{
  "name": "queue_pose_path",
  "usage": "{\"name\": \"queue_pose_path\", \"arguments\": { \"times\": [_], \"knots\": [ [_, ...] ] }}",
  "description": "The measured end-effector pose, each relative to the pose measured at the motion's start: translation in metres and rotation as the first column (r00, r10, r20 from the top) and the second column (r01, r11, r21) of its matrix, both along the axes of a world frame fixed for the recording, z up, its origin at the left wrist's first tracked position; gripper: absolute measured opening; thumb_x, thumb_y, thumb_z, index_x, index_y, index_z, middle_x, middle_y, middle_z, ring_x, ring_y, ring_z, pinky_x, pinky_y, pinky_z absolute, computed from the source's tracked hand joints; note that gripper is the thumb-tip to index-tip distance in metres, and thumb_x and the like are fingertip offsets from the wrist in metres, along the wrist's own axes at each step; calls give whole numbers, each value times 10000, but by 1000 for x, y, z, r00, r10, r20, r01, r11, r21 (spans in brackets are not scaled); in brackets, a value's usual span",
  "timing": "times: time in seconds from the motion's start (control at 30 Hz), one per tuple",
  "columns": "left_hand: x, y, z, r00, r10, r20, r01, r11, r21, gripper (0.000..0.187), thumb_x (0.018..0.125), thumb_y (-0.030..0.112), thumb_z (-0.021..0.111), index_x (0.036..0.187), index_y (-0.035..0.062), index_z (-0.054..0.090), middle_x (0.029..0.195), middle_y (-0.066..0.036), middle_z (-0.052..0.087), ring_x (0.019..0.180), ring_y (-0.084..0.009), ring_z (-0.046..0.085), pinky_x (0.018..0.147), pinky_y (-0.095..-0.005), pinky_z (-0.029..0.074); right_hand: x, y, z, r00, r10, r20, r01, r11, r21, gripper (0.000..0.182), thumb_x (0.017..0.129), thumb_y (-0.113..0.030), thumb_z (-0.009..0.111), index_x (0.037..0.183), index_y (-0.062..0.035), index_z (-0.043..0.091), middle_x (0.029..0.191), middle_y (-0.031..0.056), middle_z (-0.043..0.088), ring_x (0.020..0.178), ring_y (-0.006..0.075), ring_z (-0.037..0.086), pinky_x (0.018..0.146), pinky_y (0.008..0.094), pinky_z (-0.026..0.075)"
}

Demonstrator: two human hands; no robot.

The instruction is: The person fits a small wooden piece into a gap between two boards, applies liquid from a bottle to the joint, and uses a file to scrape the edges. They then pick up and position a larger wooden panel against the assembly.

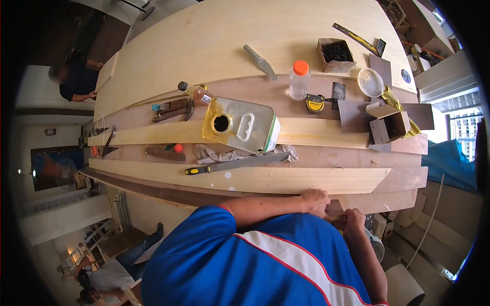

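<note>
My left hand (316, 201) is closed at the front edge of the bench, its fingers curled on a small brown sheet (334, 208). Close by and a little lower, my right hand (353, 222) pinches the same sheet from the other side. The sheet is partly hidden by my fingers, so its kind is not clear. Just beyond my hands lies a long pale wooden board (306, 179). A hand saw (245, 163) with a black and yellow handle rests along it, partly over a crumpled cloth (204, 153).
Behind stand a metal can (260, 127), a clear jar (299, 84), a tape measure (315, 104), a box of dark screws (336, 53) and an open small carton (390, 127) on dark sheets. A hammer (189, 109) lies left. Another person (79, 79) stands at the far left.
</note>
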State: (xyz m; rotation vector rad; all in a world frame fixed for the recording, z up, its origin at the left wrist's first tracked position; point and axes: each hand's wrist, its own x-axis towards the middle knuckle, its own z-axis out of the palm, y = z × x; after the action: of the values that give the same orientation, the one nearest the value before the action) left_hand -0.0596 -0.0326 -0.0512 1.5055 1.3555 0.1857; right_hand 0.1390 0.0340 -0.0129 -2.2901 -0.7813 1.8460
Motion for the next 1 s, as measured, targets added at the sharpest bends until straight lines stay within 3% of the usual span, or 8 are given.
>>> {"name": "queue_pose_path", "arguments": {
  "times": [0.03,0.13,0.43,0.53,0.63,0.83,0.93,1.0],
  "knots": [
    [1,0,0,1000,5,0,-5,1000,4,839,644,657,807,1138,-19,749,1167,-217,691,1142,-369,655,1001,-437,525,1,0,0,1000,10,-6,-10,1000,7,138,796,27,618,922,18,563,888,167,534,754,376,649,625,593,643],
    [0,1,4,1000,9,-2,-9,1000,0,840,644,659,809,1137,-19,748,1171,-211,692,1154,-366,650,1009,-434,519,-11,2,16,999,1,-39,-1,1000,20,108,792,12,578,896,10,550,882,150,553,697,292,606,600,557,633],
    [-2,-1,4,999,26,23,-27,999,26,828,647,663,831,1117,-14,752,1161,-192,693,1145,-364,641,1013,-425,512,-16,1,20,1000,5,3,-5,999,35,97,803,0,579,897,0,555,876,148,557,736,301,616,583,542,599],
    [-1,0,4,999,29,28,-30,999,31,817,644,647,837,1114,-16,752,1152,-191,694,1137,-360,643,1006,-425,515,-7,1,5,1000,17,14,-17,999,46,110,751,19,644,843,-15,595,798,108,573,689,255,605,544,466,583],
    [-2,0,5,999,22,35,-23,999,22,812,640,638,838,1111,-18,752,1151,-191,693,1131,-355,645,998,-426,519,-1,-2,-1,999,39,22,-41,994,98,82,776,3,630,849,-14,596,808,109,576,681,254,609,543,479,587],
    [-3,-2,4,998,35,42,-36,999,21,834,630,653,835,1110,-24,750,1152,-196,690,1127,-361,646,991,-427,521,-5,-9,17,992,-77,-102,82,996,47,61,828,-35,602,879,-25,570,782,82,549,620,204,557,508,408,544],
    [-1,-1,5,999,45,30,-45,999,10,869,617,675,833,1120,-29,745,1160,-199,687,1130,-368,644,995,-428,520,6,-15,0,999,-19,-47,22,997,70,111,830,-81,632,908,-3,615,847,138,615,692,301,666,554,487,592],
    [-1,-1,6,999,38,27,-37,999,-5,898,604,690,833,1128,-33,741,1170,-200,684,1138,-374,640,999,-427,518,11,-16,-11,999,33,-25,-30,993,113,132,831,-84,631,930,4,616,848,149,623,686,300,664,560,478,586]
  ]
}}
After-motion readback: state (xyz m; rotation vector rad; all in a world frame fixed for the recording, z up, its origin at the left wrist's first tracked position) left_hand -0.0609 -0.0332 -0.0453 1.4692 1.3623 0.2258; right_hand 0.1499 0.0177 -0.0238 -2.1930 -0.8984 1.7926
